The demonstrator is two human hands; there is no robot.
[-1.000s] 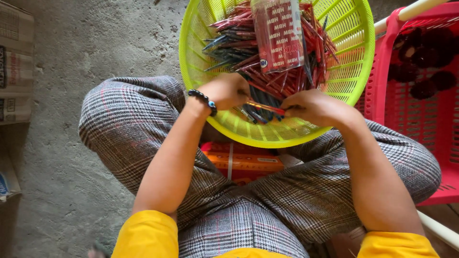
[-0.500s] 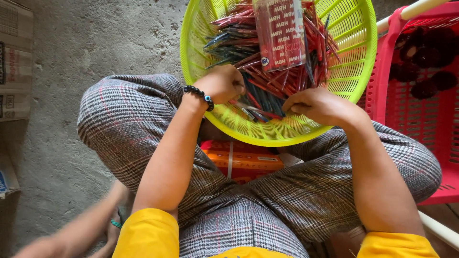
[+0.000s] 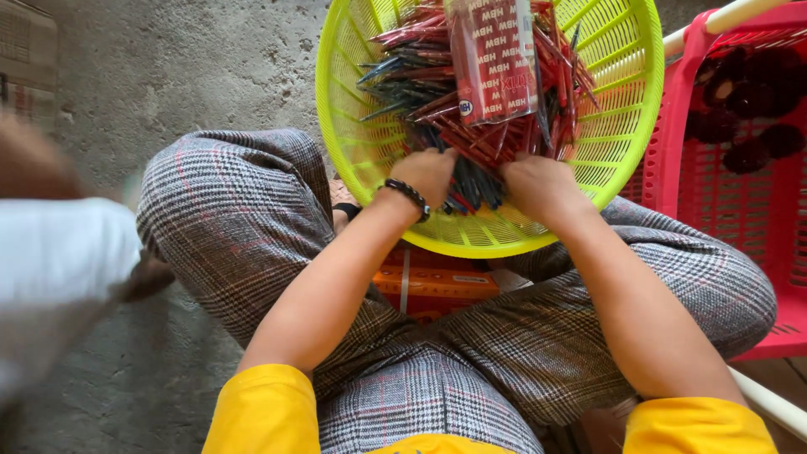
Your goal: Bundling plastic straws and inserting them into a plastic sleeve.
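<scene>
A round lime-green plastic basket (image 3: pixel 626 109) rests on my crossed legs in checked trousers. It holds a heap of red and dark blue pens (image 3: pixel 429 92) and a clear printed packet (image 3: pixel 494 59) lying on top. My left hand (image 3: pixel 427 175), with a black bead bracelet at the wrist, and my right hand (image 3: pixel 542 187) are side by side at the near edge of the heap. Both close around a bunch of dark pens (image 3: pixel 472 187) held between them.
A red plastic crate (image 3: pixel 740 185) with dark round things inside stands at the right, against the basket. An orange box (image 3: pixel 433 282) lies under the basket between my legs. Another person's blurred white sleeve and hand (image 3: pixel 59 252) reach in at the left over the concrete floor.
Both hands have come together on a bunch of dark pens at the heap's near edge. The other person's arm has come further into view at the left.
</scene>
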